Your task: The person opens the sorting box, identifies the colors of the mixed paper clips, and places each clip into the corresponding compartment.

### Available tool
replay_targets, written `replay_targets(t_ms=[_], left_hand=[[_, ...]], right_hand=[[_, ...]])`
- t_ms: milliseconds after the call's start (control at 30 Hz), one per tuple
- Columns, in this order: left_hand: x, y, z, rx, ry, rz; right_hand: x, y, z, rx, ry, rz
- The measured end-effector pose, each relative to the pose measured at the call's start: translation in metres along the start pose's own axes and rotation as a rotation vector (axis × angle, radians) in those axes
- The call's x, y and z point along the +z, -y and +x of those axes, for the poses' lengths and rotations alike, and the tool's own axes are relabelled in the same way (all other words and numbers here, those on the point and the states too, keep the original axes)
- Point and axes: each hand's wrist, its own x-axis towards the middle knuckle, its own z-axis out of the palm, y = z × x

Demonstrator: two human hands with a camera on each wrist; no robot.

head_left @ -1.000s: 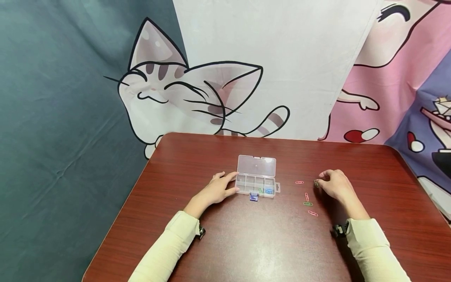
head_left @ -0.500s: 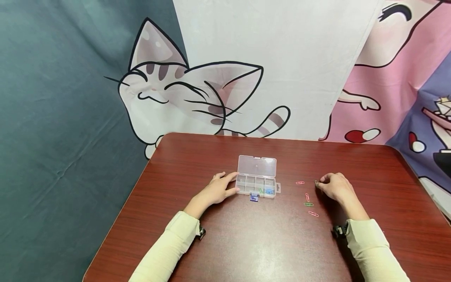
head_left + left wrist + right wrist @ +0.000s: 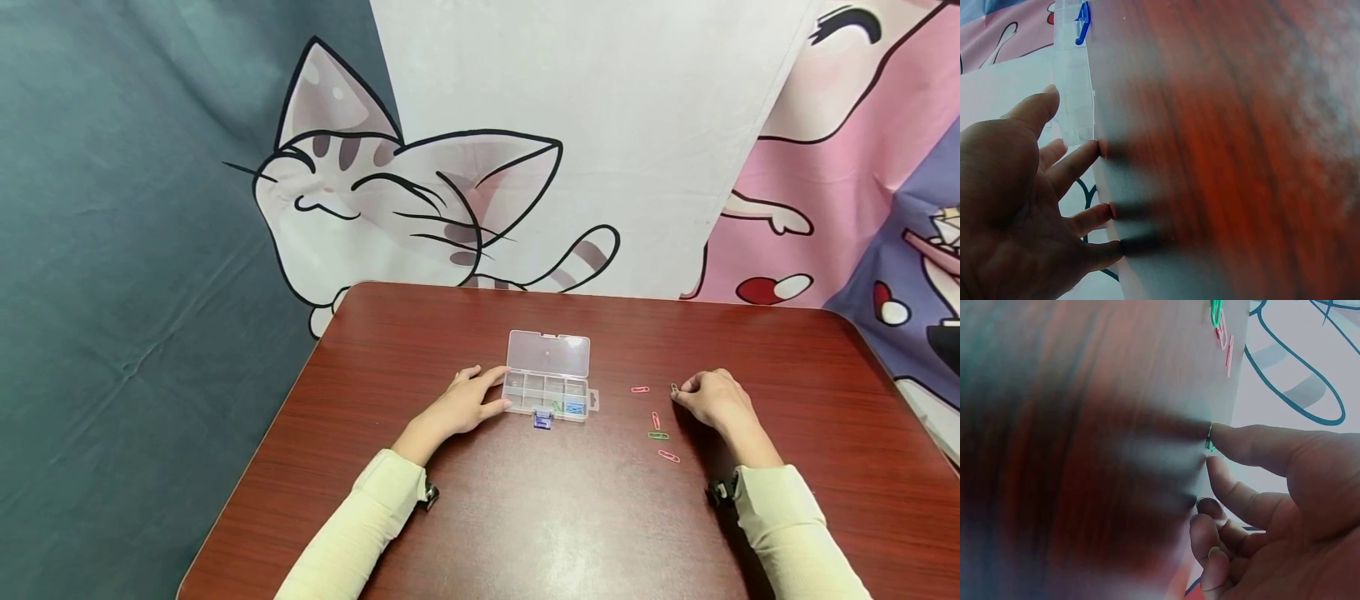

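Note:
A clear plastic compartment box point(image 3: 546, 392) stands on the table with its lid raised behind it and its blue latch point(image 3: 542, 419) at the front. Blue paper clips point(image 3: 575, 408) lie in its front right compartment, with a green paper clip point(image 3: 557, 407) in the one beside it. My left hand point(image 3: 468, 402) is spread at the box's left end, thumb and index finger against it. In the right wrist view, thumb and index finger of my right hand point(image 3: 1260, 487) pinch a small green paper clip point(image 3: 1209, 439) down at the tabletop; the other fingers curl beneath.
Between the box and my right hand lie loose paper clips: a pink clip point(image 3: 640, 389) at the back, another pink clip point(image 3: 656, 420), a green clip point(image 3: 657, 436) and a pink clip point(image 3: 669, 456) nearest me. A printed cloth point(image 3: 600, 125) hangs behind the table point(image 3: 585, 517).
My right hand has lowered slightly toward me, its fingertips staying at the green clip. The left hand holds its place at the box.

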Motion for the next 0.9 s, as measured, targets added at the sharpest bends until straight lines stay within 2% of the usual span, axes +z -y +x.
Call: replay_targets(t_ms=[300, 700, 900], left_hand=[[0.0004, -0.0005, -0.0001, -0.008, 0.000, -0.001], [0.0003, -0.0001, 0.0001, 0.002, 0.000, 0.000], [-0.0004, -0.0001, -0.0005, 0.000, -0.002, 0.000]], right_hand=[[0.0008, 0.0007, 0.0048, -0.057, -0.027, -0.028], [0.0025, 0.0049, 0.0046, -0.059, -0.015, -0.044], [0.0065, 0.0054, 0.0016, -0.112, -0.046, -0.052]])
